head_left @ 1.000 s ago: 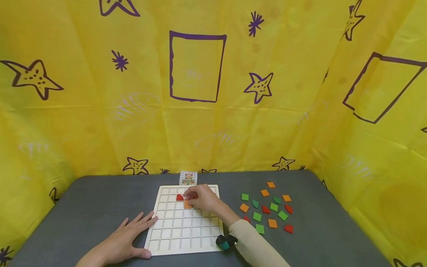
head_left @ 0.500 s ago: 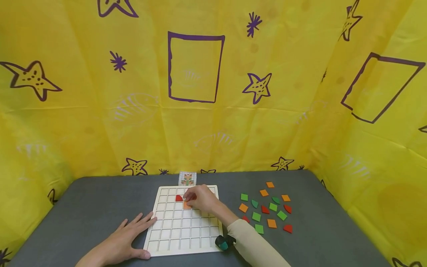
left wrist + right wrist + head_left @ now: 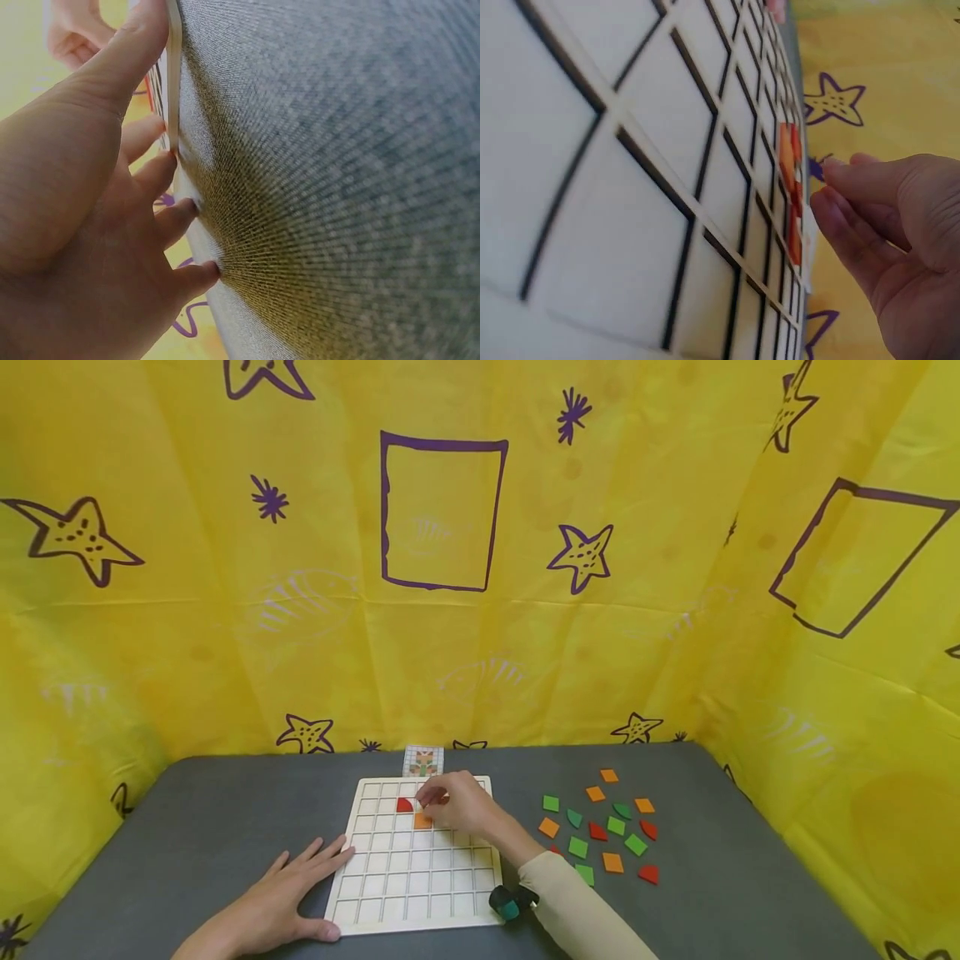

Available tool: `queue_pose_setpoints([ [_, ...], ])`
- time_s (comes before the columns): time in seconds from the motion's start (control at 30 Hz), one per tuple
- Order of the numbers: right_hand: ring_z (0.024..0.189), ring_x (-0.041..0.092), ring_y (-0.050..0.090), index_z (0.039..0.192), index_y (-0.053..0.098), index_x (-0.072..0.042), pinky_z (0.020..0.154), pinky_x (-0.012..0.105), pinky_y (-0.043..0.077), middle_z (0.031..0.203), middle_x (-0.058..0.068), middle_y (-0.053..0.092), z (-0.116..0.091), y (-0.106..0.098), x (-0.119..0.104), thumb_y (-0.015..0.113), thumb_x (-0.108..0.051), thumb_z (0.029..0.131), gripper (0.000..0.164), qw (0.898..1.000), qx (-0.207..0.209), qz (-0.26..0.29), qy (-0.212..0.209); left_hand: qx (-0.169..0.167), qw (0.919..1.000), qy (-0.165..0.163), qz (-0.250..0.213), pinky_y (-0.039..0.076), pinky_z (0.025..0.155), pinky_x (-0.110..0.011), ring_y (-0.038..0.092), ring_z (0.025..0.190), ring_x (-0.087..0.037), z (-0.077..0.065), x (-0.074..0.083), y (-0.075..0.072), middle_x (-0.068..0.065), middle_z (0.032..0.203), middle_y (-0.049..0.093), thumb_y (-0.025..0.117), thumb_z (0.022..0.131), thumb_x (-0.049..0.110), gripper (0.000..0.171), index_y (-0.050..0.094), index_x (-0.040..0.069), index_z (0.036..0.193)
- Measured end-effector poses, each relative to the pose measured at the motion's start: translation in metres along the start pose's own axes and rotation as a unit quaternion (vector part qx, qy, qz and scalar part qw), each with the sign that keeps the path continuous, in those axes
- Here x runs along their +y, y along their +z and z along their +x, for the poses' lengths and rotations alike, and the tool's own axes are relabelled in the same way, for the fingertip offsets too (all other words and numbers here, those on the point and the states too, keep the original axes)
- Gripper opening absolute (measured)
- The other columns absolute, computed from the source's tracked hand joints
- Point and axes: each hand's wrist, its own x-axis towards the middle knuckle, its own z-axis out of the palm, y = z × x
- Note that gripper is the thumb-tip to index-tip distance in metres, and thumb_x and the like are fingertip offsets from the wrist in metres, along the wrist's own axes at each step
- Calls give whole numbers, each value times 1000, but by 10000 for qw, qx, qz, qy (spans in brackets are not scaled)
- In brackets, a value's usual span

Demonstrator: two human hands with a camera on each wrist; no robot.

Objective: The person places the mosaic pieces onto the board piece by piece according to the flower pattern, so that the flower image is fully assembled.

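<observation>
A white gridded board (image 3: 386, 885) lies on the grey table. On it sit a red quarter-round tile (image 3: 404, 805) and an orange square tile (image 3: 422, 821). My left hand (image 3: 281, 893) rests at the board's left edge, fingers spread, fingertips and thumb touching the rim. My right hand (image 3: 461, 802) hovers over the upper part of the board. Its thumb and fingers are bent, and in the right wrist view a gap shows between the fingertips and nothing is held. More red (image 3: 795, 240) shows on the board beneath that hand, partly hidden by the fingers in the head view.
Loose green (image 3: 577, 847), orange (image 3: 612, 862) and red tiles (image 3: 648, 874) lie scattered right of the board. A small pattern card (image 3: 423, 760) lies behind it. Yellow cloth (image 3: 442, 643) hangs around the table. A dark wrist camera (image 3: 506, 903) sits near the board's lower right corner.
My right hand has shifted slightly right and away from the orange tile, uncovering more of it. Red now shows beneath its fingers. My left hand stays in place.
</observation>
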Motion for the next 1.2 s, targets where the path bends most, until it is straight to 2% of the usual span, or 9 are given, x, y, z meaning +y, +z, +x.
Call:
queue_pose_setpoints([
  [0.13, 80, 5, 63, 102, 73, -2, 73, 18, 52, 88, 3, 71, -3, -11, 4, 73, -1, 85, 16, 9999, 62, 106, -109, -27, 9999, -107, -12, 2, 104, -76, 19, 143, -49, -1, 0, 1, -10, 157, 34, 84, 61, 55, 101, 45, 21, 148],
  [0.4, 81, 9, 63, 103, 73, -1, 72, 21, 53, 90, 4, 71, -10, -27, 19, 72, 0, 86, 17, 9998, 213, 47, -10, -88, 9996, -243, -67, 1, 105, -76, 18, 143, -49, -1, 0, 2, -10, 157, 34, 84, 61, 54, 102, 44, 21, 148],
  [0.7, 79, 11, 63, 102, 73, -3, 74, 25, 54, 88, 3, 71, -19, -44, 37, 73, -2, 86, 16, 9987, 422, -302, 22, -102, 9994, -325, 3, 2, 105, -76, 19, 143, -49, 0, -1, 2, -10, 157, 34, 84, 60, 55, 103, 44, 21, 148],
  [0.97, 82, 15, 65, 101, 73, -2, 77, 29, 56, 91, 6, 71, -29, -65, 53, 71, 0, 87, 14, 9976, 666, -179, 56, -83, 9996, -256, -25, 1, 105, -76, 18, 143, -50, -1, 1, 1, -11, 157, 33, 83, 61, 56, 102, 44, 21, 149],
  [1.2, 82, 17, 66, 101, 72, 1, 78, 32, 56, 92, 7, 72, -46, -83, 71, 72, 1, 86, 16, 9962, 746, -386, 233, -62, 9999, -113, -53, 0, 104, -77, 17, 143, -50, 0, 3, 0, -12, 157, 33, 83, 62, 56, 101, 44, 20, 149],
])
